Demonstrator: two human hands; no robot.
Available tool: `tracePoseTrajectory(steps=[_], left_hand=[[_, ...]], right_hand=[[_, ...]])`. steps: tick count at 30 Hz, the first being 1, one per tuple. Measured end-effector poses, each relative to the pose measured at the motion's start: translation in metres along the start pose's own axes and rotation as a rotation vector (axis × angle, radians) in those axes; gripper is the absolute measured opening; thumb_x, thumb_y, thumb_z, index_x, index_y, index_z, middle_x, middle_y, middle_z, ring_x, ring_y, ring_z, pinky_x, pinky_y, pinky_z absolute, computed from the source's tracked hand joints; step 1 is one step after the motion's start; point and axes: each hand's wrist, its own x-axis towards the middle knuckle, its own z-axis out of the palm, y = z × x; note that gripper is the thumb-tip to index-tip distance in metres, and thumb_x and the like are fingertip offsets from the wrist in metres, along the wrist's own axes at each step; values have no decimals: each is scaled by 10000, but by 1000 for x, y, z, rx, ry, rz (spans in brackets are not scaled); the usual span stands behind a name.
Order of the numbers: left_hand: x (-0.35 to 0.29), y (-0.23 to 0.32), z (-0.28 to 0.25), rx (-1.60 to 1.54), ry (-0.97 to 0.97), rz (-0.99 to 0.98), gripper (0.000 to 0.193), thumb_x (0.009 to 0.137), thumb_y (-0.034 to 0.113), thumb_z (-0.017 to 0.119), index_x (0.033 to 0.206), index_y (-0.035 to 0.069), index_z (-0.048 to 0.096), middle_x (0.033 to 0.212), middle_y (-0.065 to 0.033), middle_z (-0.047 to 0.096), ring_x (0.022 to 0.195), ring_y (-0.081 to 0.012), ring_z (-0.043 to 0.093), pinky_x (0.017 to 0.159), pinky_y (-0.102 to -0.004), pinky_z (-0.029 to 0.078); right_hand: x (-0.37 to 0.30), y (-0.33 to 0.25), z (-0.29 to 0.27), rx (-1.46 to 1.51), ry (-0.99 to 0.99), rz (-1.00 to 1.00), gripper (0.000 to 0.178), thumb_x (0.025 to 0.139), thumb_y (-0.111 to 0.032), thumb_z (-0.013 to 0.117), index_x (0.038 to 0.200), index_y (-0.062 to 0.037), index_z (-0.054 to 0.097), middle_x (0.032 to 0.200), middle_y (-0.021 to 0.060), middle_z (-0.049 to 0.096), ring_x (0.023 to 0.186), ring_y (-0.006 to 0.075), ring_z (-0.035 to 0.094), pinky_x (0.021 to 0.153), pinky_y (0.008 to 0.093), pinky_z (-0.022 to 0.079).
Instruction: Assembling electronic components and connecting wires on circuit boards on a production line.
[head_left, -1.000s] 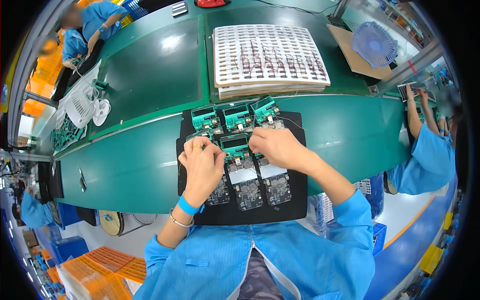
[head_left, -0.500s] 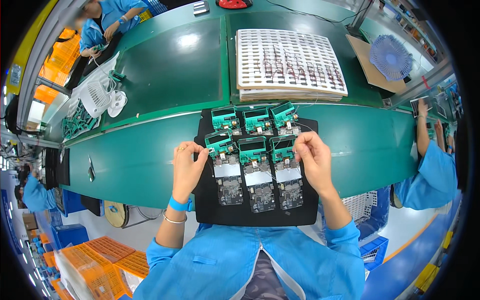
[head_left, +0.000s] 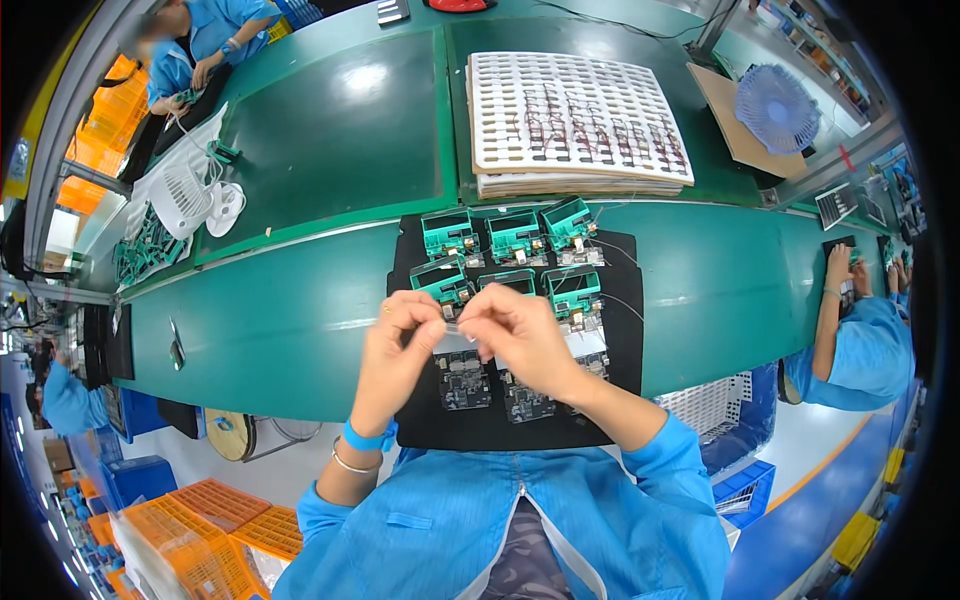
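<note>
My left hand (head_left: 395,350) and my right hand (head_left: 525,342) meet over the near row of units, both fingertips pinched. A small pale piece shows between them, too small to name. Below lie dark circuit boards (head_left: 465,383) joined to green plastic frames (head_left: 574,290), with thin wires trailing from some. Another row of green frames (head_left: 449,235) sits just beyond. All rest on a black mat (head_left: 622,390). My hands hide parts of the left and middle near units.
A white slotted tray (head_left: 500,75) holding small wired parts lies beyond the mat. Tweezers (head_left: 177,345) lie at left, near a white fan (head_left: 180,200) and a pile of green parts (head_left: 145,255). A blue fan (head_left: 777,108) stands at right. Co-workers sit at both sides.
My right hand has moved left from the right-hand unit to meet my left hand. My left hand has shifted slightly right and down, off the left green frame.
</note>
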Motion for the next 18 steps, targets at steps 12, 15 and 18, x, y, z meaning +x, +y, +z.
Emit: tracePoseTrajectory(steps=[12, 15, 18], left_hand=[[18, -41, -17, 555, 123, -20, 144, 813, 157, 653, 776, 22, 623, 920, -100, 603, 897, -295, 539, 799, -400, 403], [14, -26, -17, 518, 139, 112, 122, 799, 120, 662, 783, 16, 601, 904, -97, 587, 894, -279, 536, 808, -376, 405], [-2, -5, -17, 296, 117, 138, 107, 784, 77, 669, 786, 14, 582, 889, -92, 571, 884, -263, 530, 803, -358, 414]], right_hand=[[-4, 15, -23, 114, 66, 51, 52, 922, -73, 567, 909, -24, 578, 737, -17, 555, 590, 45, 517, 552, 188, 450], [4, 15, -13, 232, 45, 96, 61, 925, -79, 562, 941, -23, 582, 770, -8, 572, 613, 50, 543, 570, 195, 479], [13, 14, 4, 328, -5, 169, 162, 917, -62, 563, 1065, -6, 597, 788, 6, 588, 618, 57, 555, 567, 205, 495]])
